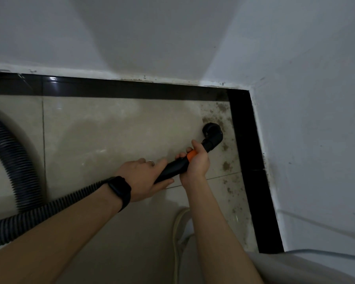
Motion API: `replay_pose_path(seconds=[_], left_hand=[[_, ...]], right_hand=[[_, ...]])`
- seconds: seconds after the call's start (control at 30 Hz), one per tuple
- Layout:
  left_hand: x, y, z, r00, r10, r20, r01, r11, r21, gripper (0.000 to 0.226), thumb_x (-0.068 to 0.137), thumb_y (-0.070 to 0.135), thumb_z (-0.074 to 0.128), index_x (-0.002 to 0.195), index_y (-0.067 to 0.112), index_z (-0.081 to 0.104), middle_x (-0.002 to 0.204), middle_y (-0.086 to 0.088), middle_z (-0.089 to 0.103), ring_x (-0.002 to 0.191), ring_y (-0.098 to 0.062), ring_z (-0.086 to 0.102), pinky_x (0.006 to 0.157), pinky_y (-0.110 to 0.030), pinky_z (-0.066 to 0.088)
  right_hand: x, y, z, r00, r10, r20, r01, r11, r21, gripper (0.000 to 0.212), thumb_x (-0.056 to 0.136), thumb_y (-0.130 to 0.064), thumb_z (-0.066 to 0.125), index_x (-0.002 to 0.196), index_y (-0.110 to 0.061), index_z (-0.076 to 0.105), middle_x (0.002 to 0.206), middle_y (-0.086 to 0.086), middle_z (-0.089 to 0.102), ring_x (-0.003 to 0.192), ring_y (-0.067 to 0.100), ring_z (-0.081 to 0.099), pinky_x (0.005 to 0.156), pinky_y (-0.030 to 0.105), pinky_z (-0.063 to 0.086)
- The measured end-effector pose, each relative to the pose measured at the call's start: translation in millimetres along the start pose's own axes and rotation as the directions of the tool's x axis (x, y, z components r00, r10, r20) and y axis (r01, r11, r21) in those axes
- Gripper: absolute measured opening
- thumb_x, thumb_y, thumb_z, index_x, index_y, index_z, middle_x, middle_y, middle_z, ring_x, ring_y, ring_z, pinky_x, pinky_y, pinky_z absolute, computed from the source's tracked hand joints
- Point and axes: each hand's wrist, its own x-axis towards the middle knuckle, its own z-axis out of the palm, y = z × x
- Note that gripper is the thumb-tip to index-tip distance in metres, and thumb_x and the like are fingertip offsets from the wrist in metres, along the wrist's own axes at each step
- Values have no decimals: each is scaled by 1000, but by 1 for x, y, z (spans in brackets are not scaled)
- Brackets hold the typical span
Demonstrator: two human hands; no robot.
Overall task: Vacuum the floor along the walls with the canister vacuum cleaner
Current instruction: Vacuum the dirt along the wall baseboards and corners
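Both hands, left (146,179) and right (195,160), wrapped round wand (172,171); keep nozzle (212,133) flat, sweep slowly over dirt (225,166) right of frame, hugging skirting (248,144).

black ribbed hose (19,160), orange-banded black wand (178,167), beige tiles (111,130), glossy black skirting (252,160), white walls (305,99)

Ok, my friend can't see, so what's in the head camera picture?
The left hand and right hand grip a black vacuum wand, its nozzle down at the dusty floor beside the black baseboard. A ribbed hose loops away left.
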Motion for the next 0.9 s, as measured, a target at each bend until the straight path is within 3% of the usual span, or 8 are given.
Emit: replay_pose_path(seconds=[0.23, 0.4, 0.53, 0.67, 0.73, 0.8, 0.9], left_hand=[[8, -5, -5, 999, -28, -16, 28, 1000, -6, 51, 95, 68, 24, 119, 24, 34, 98, -2, 63, 89, -24, 57, 63, -32, 39], [15, -9, -12, 997, -68, -25, 67, 997, -33, 50, 95, 68, 23, 119, 26, 32, 91, 1, 59, 75, -20, 46, 61, -31, 36], [20, -13, -14, 996, -84, -14, 83, 994, -72, 49, 95, 69, 24, 121, 28, 32, 83, 5, 51, 71, -18, 48, 58, -31, 38], [26, -16, -16, 995, -102, -11, 101, 991, -92, 47, 95, 68, 26, 119, 28, 32, 80, 5, 52, 68, -18, 53, 57, -31, 43], [27, -17, -19, 993, -114, -16, 113, 991, -78, 47, 95, 68, 26, 119, 28, 31, 82, 4, 54, 69, -19, 54, 56, -31, 42], [28, -18, -23, 992, -122, -22, 121, 991, -59, 49, 95, 68, 26, 121, 27, 31, 82, 4, 53, 68, -19, 52, 54, -30, 39], [29, -21, -33, 990, -137, -14, 136, 989, -66, 48, 96, 67, 28, 122, 27, 31, 79, 5, 51, 65, -17, 49, 54, -29, 38]], right_hand=[[9, -6, 14, 999, -7, 31, 9, 999, -40, 10, 94, -8, 64, 98, -11, 56, 63, 2, 49, 43, 17, 47, 47, 30, 47], [15, -11, 26, 998, 2, 66, 2, 998, -61, 10, 93, -8, 64, 97, -11, 55, 63, 2, 49, 43, 17, 46, 47, 30, 46], [20, -14, 33, 997, 5, 76, 2, 996, -91, 11, 93, -8, 64, 100, -10, 55, 65, 3, 48, 44, 17, 47, 48, 31, 48], [23, -22, 39, 998, 6, 57, 8, 971, -239, 17, 95, -14, 64, 107, -9, 54, 69, 8, 51, 49, 22, 56, 55, 35, 56], [26, -30, 41, 999, 16, 31, -1, 901, -434, 27, 95, -25, 65, 114, -9, 54, 85, 13, 61, 65, 26, 68, 60, 37, 59], [26, -40, 43, 999, 25, 20, -6, 767, -642, 38, 96, -38, 64, 121, -11, 52, 106, 15, 67, 84, 31, 72, 58, 39, 61], [20, -58, 49, 993, 93, 78, 10, 579, -815, 52, 99, -54, 57, 129, -12, 48, 107, 14, 70, 78, 30, 75, 53, 39, 61]])
